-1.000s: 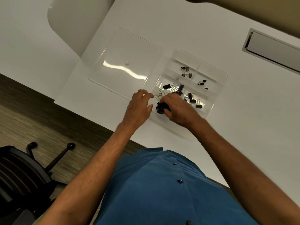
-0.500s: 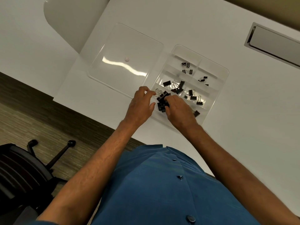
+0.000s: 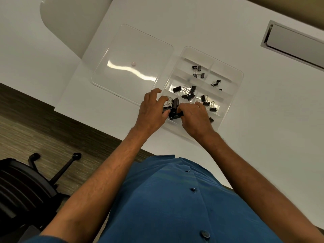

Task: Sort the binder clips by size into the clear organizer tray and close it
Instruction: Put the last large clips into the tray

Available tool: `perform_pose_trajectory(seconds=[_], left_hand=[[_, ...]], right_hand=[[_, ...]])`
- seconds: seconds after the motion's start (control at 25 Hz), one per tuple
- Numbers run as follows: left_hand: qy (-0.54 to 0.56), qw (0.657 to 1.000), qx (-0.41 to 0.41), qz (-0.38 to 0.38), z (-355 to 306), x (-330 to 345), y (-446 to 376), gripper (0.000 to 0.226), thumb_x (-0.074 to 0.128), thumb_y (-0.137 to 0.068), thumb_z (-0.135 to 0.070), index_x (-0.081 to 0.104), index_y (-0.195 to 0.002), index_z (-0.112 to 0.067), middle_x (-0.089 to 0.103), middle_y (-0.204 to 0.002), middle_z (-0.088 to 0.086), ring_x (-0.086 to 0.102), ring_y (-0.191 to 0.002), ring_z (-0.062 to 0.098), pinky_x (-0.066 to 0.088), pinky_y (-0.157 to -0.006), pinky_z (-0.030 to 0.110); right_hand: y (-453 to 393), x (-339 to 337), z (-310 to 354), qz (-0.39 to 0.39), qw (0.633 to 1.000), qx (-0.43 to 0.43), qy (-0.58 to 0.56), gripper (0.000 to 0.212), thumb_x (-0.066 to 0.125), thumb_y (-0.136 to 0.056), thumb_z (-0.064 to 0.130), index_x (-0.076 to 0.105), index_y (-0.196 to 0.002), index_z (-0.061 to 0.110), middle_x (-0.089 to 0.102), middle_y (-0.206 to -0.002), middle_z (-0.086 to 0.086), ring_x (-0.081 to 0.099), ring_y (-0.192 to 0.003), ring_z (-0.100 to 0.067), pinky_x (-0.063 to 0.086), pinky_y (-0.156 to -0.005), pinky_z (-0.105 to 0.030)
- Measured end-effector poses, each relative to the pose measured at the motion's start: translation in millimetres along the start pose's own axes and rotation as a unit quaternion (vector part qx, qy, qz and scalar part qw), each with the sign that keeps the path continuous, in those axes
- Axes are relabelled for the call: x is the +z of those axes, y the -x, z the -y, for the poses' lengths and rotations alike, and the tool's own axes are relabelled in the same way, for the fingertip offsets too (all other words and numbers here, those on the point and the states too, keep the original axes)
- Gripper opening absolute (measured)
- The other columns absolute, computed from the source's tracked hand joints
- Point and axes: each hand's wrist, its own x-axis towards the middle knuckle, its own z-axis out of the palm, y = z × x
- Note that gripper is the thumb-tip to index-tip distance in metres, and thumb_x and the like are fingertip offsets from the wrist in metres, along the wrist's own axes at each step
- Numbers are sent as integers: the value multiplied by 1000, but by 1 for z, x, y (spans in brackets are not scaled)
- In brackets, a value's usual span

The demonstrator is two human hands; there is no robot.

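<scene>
Head view: both hands' grip pinching large binder clips [image 3: 173, 109] in organizer tray [image 3: 235, 95] near compartment; lid [image 3: 126, 50] alongside.

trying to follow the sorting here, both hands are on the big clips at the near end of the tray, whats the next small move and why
Probably let go of the large binder clips so they settle in the near compartment of the organizer tray. Both the left hand and right hand hold them right over it, smaller clips already lie in the farther compartments, and the lid lies open beside the tray.

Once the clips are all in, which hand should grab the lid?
Left, probably: the left hand is nearest the lid, which lies left of the tray; the right hand would cross over.
</scene>
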Motion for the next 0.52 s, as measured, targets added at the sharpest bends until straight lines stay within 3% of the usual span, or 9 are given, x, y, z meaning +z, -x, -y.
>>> perform_pose_trajectory(seconds=[0.08, 0.24, 0.52], left_hand=[[-22, 999, -5, 23, 0, 1, -6, 45, 76, -85, -31, 61, -125, -16, 37, -149, 12, 36, -135, 31, 47, -98, 47], [-8, 998, -24, 53, -1, 5, -10, 35, 75, -87, -30, 65, -116, -13, 36, -149, 13, 37, -132, 30, 52, -92, 45], [79, 994, -46, 52, -5, 7, -7, 30, 72, -88, -22, 62, -116, -17, 34, -148, 8, 46, -126, 26, 53, -92, 41]], right_hand=[[-2, -1, 1, 6, 1000, 1, -1, 27, 72, -84, 3, 66, -100, 24, 70, -94, 4, 63, -95, -21, 39, -106, -43], [-4, -5, -2, 12, 1000, -12, 4, 29, 71, -85, 4, 72, -103, 26, 69, -109, 2, 61, -105, -23, 40, -102, -44], [-3, -4, 0, 4, 1000, -10, -1, 25, 63, -87, 5, 69, -99, 25, 66, -95, 2, 62, -91, -22, 44, -92, -40]])
